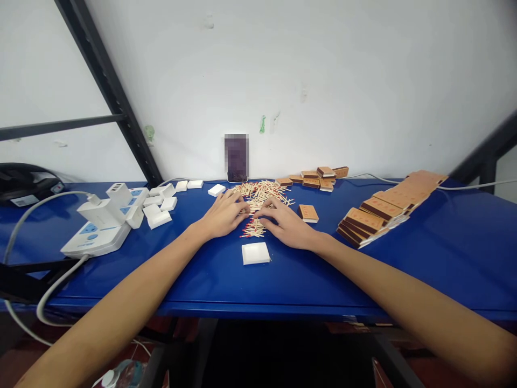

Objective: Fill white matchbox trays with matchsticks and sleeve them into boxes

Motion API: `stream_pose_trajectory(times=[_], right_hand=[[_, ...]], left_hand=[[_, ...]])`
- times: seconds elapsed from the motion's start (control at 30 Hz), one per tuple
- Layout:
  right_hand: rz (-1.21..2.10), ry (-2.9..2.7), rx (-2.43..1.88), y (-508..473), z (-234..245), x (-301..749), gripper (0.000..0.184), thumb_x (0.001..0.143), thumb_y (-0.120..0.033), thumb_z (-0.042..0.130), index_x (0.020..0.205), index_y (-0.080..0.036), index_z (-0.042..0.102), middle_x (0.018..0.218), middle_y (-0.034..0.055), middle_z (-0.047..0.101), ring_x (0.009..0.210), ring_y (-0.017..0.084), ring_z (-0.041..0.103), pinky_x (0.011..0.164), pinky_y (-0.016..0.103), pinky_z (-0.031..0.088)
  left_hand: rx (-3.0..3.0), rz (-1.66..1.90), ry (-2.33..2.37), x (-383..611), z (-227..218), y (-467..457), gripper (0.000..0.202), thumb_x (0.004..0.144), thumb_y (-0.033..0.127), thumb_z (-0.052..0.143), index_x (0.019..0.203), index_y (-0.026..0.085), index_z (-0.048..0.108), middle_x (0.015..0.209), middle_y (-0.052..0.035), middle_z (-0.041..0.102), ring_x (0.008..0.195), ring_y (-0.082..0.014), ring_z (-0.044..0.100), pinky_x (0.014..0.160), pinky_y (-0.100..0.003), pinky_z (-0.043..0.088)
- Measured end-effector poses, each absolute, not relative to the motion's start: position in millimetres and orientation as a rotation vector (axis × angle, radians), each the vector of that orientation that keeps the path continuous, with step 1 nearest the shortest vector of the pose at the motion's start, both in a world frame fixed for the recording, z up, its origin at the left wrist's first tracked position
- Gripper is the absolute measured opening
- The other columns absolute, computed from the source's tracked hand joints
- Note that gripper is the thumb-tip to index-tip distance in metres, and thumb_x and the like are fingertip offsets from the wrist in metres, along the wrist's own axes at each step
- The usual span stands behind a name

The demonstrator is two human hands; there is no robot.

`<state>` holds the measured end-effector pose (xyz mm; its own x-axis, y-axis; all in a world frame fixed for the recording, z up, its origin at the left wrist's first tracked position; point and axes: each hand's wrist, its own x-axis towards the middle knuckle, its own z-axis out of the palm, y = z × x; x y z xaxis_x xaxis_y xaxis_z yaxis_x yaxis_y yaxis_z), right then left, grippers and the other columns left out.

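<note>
A heap of loose red-tipped matches (pixel 264 189) lies on the blue table, with a smaller bunch trailing toward me. My left hand (pixel 226 214) rests on the left side of the matches, its fingers curled and closed at them. From the right, my right hand (pixel 288 223) reaches into the same bunch, thumb and index finger bent around some matches. The fingers partly hide what they hold. Just in front of the hands sits a white matchbox tray (pixel 256 253), its inside not clearly visible. A brown matchbox (pixel 308 213) lies right of my right hand.
Several white trays (pixel 159 218) lie at left beside a power strip (pixel 95 237) with chargers and cables. Brown matchboxes (pixel 311 183) sit near the wall, and overlapping rows of matchboxes (pixel 388 205) stand at right. A phone-like dark device (pixel 237 156) leans on the wall.
</note>
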<state>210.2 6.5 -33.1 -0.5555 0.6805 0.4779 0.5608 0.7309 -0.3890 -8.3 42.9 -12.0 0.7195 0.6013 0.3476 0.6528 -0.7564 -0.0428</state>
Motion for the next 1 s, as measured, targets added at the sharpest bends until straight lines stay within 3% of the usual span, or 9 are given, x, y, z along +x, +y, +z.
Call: stream_pose_trajectory(times=[0.43, 0.6, 0.8, 1.0], right_hand=[[0.324, -2.277, -0.967, 2.9, -29.5, 209.9, 0.014, 0.093, -0.024, 0.049, 0.087, -0.018, 0.061, 0.099, 0.0068, 0.053, 0.091, 0.018, 0.052, 0.081, 0.032, 0.042], [0.339, -2.117, -1.072, 1.4, -23.6, 211.0, 0.020, 0.091, -0.026, 0.049, 0.080, -0.017, 0.062, 0.083, 0.0038, 0.057, 0.074, 0.015, 0.050, 0.068, 0.028, 0.038], [0.342, -1.848, -1.258, 4.4, -14.6, 210.9, 0.023, 0.086, -0.033, 0.055, 0.072, -0.018, 0.065, 0.052, -0.0041, 0.045, 0.052, 0.012, 0.040, 0.055, 0.027, 0.027], [0.497, -1.945, -1.047, 8.0, -16.9, 201.6, 0.028, 0.086, -0.041, 0.058, 0.087, -0.018, 0.072, 0.058, -0.0031, 0.049, 0.055, 0.011, 0.039, 0.055, 0.026, 0.028]], left_hand=[[-2.724, -0.322, -0.991, -5.4, -10.2, 40.3, 0.025, 0.098, 0.030, 0.040, 0.092, 0.014, 0.059, 0.101, -0.0111, 0.054, 0.096, -0.0259, 0.045, 0.080, -0.038, 0.036], [-2.734, -0.325, -1.002, -5.7, -9.8, 40.0, 0.025, 0.099, 0.030, 0.038, 0.093, 0.014, 0.056, 0.101, -0.0116, 0.053, 0.096, -0.0265, 0.044, 0.080, -0.040, 0.037], [-2.858, -0.799, -1.071, -2.4, -5.4, 37.1, 0.017, 0.098, 0.023, 0.038, 0.090, 0.017, 0.051, 0.095, -0.0073, 0.052, 0.089, -0.0215, 0.045, 0.084, -0.038, 0.038], [-2.971, -1.291, -1.066, 15.6, -4.4, 26.4, 0.019, 0.099, 0.029, 0.040, 0.088, 0.018, 0.051, 0.090, -0.0039, 0.054, 0.090, -0.0186, 0.047, 0.085, -0.033, 0.038]])
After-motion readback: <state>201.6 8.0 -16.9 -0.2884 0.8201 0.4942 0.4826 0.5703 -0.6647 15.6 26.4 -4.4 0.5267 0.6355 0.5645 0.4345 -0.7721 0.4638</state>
